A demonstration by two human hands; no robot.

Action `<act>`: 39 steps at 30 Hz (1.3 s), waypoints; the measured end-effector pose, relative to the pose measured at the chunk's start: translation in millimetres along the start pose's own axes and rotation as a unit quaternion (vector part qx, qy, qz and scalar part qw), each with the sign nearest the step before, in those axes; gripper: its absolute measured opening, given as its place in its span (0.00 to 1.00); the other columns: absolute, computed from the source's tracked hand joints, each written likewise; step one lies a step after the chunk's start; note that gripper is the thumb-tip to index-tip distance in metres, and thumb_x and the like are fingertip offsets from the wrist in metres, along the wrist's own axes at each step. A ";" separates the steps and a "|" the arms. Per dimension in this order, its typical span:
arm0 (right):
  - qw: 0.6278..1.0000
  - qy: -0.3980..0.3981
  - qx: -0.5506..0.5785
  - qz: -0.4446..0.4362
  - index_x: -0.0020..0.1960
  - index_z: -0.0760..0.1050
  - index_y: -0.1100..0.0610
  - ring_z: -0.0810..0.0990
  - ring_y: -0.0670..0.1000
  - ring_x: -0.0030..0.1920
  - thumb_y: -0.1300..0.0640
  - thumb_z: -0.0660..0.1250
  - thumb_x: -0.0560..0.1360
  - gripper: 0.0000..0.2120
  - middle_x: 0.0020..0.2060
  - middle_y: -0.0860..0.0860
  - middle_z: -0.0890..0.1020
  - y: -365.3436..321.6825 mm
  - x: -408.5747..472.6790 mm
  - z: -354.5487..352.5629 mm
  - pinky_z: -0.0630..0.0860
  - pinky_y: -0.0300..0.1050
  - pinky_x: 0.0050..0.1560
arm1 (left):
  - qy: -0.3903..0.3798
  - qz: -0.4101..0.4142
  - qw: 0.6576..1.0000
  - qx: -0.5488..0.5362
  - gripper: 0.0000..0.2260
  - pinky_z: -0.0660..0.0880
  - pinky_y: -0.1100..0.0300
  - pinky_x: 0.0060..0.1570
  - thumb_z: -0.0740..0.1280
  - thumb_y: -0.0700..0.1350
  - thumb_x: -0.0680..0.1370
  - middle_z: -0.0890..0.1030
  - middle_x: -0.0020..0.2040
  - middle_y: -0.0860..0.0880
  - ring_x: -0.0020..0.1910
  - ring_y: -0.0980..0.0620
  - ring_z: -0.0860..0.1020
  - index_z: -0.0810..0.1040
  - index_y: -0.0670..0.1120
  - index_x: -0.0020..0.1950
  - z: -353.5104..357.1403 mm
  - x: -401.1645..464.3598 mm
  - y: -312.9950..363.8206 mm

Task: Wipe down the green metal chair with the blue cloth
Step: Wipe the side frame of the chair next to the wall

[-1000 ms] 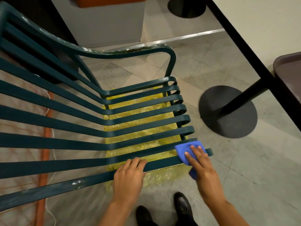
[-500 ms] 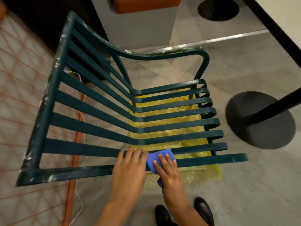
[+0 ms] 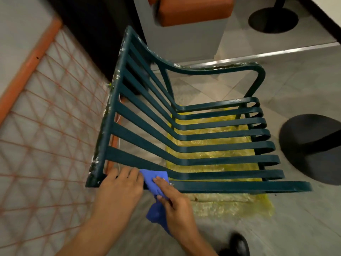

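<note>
The dark green metal chair [image 3: 221,160] with long slats fills the middle of the view, its paint chipped white along the top rail and armrest. My left hand [image 3: 120,185] grips the nearest slat close to the backrest corner. Right beside it, my right hand [image 3: 172,199] presses the blue cloth [image 3: 154,179] onto that same slat, fingers on top and thumb under. The cloth's loose end hangs down below my right hand.
A yellow plastic sheet [image 3: 221,206] lies on the tiled floor under the seat. An orange mesh panel [image 3: 46,126] stands to the left. A black round table base [image 3: 313,146] is at the right, a grey block with orange cushion [image 3: 191,12] behind. My black shoe [image 3: 238,244] is below.
My right hand has slid the cloth leftwards along the nearest slat, from its front end towards the backrest. My left hand also shifted left along the slat. The view swung left.
</note>
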State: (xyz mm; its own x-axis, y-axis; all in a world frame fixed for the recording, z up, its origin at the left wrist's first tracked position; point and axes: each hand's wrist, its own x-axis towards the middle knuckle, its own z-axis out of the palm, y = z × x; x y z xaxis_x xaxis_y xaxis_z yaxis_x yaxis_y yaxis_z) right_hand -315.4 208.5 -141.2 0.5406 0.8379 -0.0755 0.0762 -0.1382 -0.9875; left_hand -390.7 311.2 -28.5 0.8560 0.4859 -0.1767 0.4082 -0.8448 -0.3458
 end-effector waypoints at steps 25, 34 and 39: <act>0.964 0.023 -0.226 -0.135 0.73 0.58 0.46 0.51 0.52 0.73 0.67 0.63 0.71 0.35 0.74 0.38 0.50 47.2 -3.8 19.1 0.42 0.44 0.72 | -0.057 -0.019 0.998 -0.035 0.14 0.67 0.60 0.21 0.78 0.31 0.46 0.73 0.24 0.44 0.22 0.45 0.72 0.78 0.40 0.25 5.7 10.7 -15.9; 0.951 0.037 -0.273 -0.140 0.69 0.65 0.52 0.57 0.51 0.72 0.72 0.67 0.63 0.37 0.70 0.49 0.65 58.6 -4.8 1.5 0.55 0.46 0.70 | -0.046 -0.029 0.997 -0.052 0.14 0.69 0.60 0.22 0.79 0.31 0.47 0.74 0.25 0.44 0.23 0.46 0.73 0.79 0.40 0.26 6.1 10.7 -16.0; 0.954 0.023 -0.269 -0.130 0.69 0.64 0.51 0.72 0.58 0.64 0.70 0.80 0.52 0.50 0.64 0.54 0.75 33.4 2.4 26.2 0.70 0.52 0.59 | -0.043 -0.041 0.997 -0.049 0.15 0.70 0.59 0.23 0.78 0.30 0.46 0.75 0.26 0.44 0.24 0.45 0.74 0.79 0.40 0.27 7.5 10.4 -14.3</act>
State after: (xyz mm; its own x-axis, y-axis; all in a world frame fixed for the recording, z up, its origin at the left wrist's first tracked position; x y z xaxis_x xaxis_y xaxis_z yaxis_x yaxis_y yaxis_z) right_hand -333.6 219.7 -178.0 0.4797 0.8586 0.1807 0.6256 -0.1903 -0.7566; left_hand -390.1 330.1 -32.3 0.7894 0.5684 -0.2320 0.5084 -0.8171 -0.2719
